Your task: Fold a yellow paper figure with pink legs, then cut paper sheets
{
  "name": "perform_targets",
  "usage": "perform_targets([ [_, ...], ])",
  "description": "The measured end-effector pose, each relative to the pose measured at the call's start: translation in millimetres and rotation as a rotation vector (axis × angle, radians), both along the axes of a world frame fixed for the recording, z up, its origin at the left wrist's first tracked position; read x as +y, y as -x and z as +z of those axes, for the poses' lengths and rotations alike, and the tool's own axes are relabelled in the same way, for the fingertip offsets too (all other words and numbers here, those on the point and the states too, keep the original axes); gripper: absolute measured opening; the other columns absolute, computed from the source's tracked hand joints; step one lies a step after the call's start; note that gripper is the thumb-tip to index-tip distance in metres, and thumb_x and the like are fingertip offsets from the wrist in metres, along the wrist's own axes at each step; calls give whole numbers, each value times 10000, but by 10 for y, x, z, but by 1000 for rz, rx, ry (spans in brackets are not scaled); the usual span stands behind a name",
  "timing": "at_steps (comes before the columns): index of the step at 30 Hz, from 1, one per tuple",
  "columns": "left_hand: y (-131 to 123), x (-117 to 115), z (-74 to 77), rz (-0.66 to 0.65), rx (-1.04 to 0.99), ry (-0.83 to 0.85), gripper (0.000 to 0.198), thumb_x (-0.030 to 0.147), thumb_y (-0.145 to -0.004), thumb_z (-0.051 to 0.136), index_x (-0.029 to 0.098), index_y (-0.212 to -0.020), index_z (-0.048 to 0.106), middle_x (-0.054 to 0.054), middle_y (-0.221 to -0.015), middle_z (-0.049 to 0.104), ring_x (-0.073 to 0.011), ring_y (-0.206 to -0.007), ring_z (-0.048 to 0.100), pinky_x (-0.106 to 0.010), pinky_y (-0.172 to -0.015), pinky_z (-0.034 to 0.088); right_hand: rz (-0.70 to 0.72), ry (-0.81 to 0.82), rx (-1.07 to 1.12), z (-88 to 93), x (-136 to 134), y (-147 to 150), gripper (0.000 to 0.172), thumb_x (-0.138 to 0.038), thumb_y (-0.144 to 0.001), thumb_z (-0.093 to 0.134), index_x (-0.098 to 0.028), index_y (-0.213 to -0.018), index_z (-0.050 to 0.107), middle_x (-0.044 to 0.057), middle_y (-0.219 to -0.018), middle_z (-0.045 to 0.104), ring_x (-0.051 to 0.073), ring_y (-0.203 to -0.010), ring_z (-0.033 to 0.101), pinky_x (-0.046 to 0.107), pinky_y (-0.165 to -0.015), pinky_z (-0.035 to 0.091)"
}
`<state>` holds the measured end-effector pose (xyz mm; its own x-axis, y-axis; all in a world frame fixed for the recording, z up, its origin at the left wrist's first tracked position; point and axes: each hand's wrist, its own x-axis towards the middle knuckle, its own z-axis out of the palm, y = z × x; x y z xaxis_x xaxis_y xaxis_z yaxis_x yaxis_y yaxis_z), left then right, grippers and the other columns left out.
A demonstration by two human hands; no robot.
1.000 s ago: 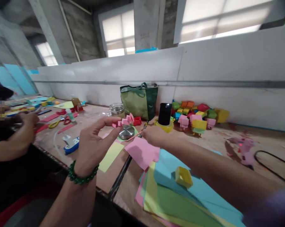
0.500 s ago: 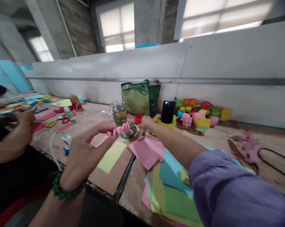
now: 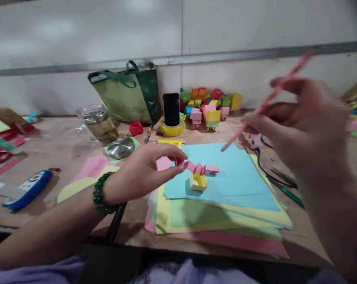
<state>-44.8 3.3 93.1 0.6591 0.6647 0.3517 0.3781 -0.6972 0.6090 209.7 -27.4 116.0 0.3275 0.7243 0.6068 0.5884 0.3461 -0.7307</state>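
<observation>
My left hand [image 3: 150, 169], with a green bead bracelet on its wrist, pinches one end of a zigzag-folded pink paper strip [image 3: 199, 169]. The strip reaches right over a small open yellow paper box [image 3: 198, 184] on a stack of coloured paper [image 3: 225, 189], blue on top. In my right hand [image 3: 302, 118], raised over the stack's right side and blurred, is a slim pink pencil [image 3: 265, 103]. It slants with its lower end toward the blue sheet. My fingers partly hide the pencil's middle and the strip's left end.
Behind the papers stand a phone [image 3: 171, 109] in a yellow tape roll [image 3: 178, 129], several folded paper figures [image 3: 212, 118] and a green bag [image 3: 128, 94]. A glass mug [image 3: 98, 124], steel lid [image 3: 121, 148] and blue cutter [image 3: 30, 190] are left; a black cable [image 3: 264, 169] lies right.
The view has turned right and down. My right hand has left the area by the lid and now holds the pencil up. My left hand has carried the pink strip over the paper stack.
</observation>
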Motion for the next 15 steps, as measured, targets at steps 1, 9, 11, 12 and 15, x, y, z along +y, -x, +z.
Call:
perform_targets([
  [1, -67, 42, -51, -33, 10, 22, 140, 242, -821, 609, 197, -919, 698, -22, -880, 716, -147, -788, 646, -249, -739, 514, 15, -45, 97, -98, -122, -89, 430, -227, -712, 757, -184, -1108, 593, -11, -724, 675, 147, -616, 669, 297, -609, 546],
  [9, -362, 195, -328, -66, 192, 138, 98, 184, -801, 618, 190, -874, 683, -17, -819, 688, -135, -765, 619, -256, -726, 480, 37, -54, 423, -653, -343, -185, 226, -151, -705, 756, -205, -901, 657, -22, -737, 678, 133, -628, 680, 240, -605, 592],
  [11, -377, 203, -339, -69, 221, 142, 99, 176, -797, 612, 193, -869, 679, -16, -811, 681, -136, -758, 608, -259, -714, 471, 83, 18, 416, -717, -340, -152, 205, -173, -712, 750, -208, -886, 647, -16, -717, 699, 138, -600, 677, 241, -567, 586],
  [12, -379, 208, -343, -72, 231, 141, 104, 171, -796, 609, 194, -869, 678, -15, -811, 679, -136, -760, 603, -260, -712, 467, 105, 52, 409, -740, -342, -136, 191, -179, -720, 742, -211, -880, 642, -12, -720, 709, 136, -592, 675, 239, -555, 583],
  [15, -376, 226, -356, -76, 259, 125, 105, 171, -794, 605, 197, -866, 678, -12, -801, 675, -137, -758, 595, -264, -712, 454, 136, 88, 376, -789, -354, -96, 163, -180, -736, 726, -211, -864, 630, -10, -741, 718, 117, -578, 664, 215, -545, 573],
])
